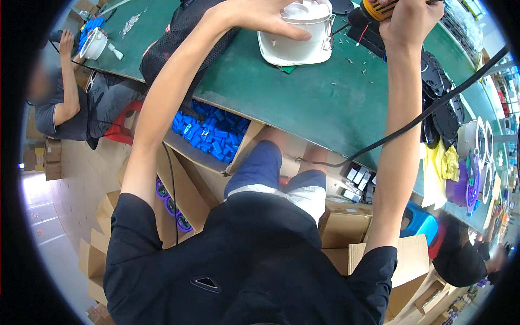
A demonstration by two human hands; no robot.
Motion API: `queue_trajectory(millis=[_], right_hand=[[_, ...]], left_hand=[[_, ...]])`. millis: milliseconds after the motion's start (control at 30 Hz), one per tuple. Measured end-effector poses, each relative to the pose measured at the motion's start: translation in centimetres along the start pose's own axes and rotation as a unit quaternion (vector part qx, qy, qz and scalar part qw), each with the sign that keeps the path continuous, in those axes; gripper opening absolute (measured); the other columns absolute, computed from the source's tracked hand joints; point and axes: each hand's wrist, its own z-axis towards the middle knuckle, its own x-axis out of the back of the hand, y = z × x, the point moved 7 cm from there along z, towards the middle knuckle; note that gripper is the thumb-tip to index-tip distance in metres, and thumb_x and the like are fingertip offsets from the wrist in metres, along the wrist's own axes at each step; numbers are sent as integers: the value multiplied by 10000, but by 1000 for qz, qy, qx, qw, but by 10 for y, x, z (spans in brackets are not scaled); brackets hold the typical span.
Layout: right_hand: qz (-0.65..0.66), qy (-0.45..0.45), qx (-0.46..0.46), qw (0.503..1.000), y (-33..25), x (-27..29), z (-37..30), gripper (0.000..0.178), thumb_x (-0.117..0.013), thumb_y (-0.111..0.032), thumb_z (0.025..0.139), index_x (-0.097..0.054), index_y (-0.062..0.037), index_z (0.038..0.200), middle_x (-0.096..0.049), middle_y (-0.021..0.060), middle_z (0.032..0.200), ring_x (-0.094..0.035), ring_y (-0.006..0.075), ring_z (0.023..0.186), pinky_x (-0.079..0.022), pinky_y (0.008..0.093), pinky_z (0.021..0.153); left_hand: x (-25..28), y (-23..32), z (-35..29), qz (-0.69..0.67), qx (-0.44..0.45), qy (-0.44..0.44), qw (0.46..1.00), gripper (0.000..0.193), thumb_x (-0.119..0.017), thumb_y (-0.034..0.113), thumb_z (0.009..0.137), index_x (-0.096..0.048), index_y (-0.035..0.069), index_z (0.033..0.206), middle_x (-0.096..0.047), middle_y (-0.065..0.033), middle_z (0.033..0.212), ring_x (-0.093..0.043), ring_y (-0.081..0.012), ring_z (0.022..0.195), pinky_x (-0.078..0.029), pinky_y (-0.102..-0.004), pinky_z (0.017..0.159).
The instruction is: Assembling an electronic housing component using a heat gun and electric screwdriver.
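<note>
A white plastic housing point(295, 50), rounded with a flared base, stands on the green worktable at the top of the view. My left hand point(265, 19) grips its near left side, the thumb stretched across the wall; the other fingertips are partly cut off. In my right hand point(409, 24), at the upper right, is a yellow-and-black power screwdriver point(377, 10). Its dark nose points left towards the housing, and the upper edge crops part of it. Under the housing a bit of green sheet point(287, 69) shows. Small screws point(364, 71) lie scattered between the two hands.
A black mesh bag point(203, 46) lies left of the housing. Below the table edge sits a carton of blue parts point(211, 135). A black cable point(401, 130) crosses near my right forearm. Black parts point(441, 97) crowd the right side. Another person point(70, 108) sits at left.
</note>
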Motion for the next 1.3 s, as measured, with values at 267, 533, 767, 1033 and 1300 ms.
queue_trajectory(millis=[267,533,767,1033,1300], right_hand=[[-8,-27,-14,1000,10,-4,5,357,-740,-330,918,-554,-26,948,-455,-16,545,-452,81,413,-390,235,401],[-47,-90,-112,989,28,-13,20,355,-738,-337,921,-566,-33,979,-467,-30,580,-453,70,432,-411,236,415],[-42,-9,-106,993,24,1,14,328,-737,-321,924,-549,-55,965,-463,-39,584,-465,66,445,-413,225,416],[-82,-56,-91,991,15,-25,4,310,-757,-307,913,-567,-63,940,-472,-33,565,-460,67,428,-396,226,407],[-248,-63,-2,967,11,-16,8,324,-763,-301,902,-582,-57,788,-536,-10,557,-497,68,415,-372,226,372]], left_hand=[[0,-2,-1,-4,20,0,1000,925,-730,570,751,-401,77,1462,-439,-231,1423,-448,-388,1321,-367,-437,1113],[4,13,13,44,0,6,999,1007,-742,588,688,-415,12,1447,-484,-269,1414,-472,-394,1319,-376,-441,1117],[2,13,11,84,-26,32,996,980,-741,565,688,-428,13,1435,-502,-263,1396,-489,-381,1303,-383,-439,1110],[4,12,5,4,-29,13,999,908,-770,523,687,-468,49,1400,-533,-249,1337,-497,-374,1281,-384,-427,1107],[-21,-82,2,13,-176,115,978,969,-767,488,670,-417,39,1454,-483,-244,1419,-454,-374,1337,-366,-420,1131]])
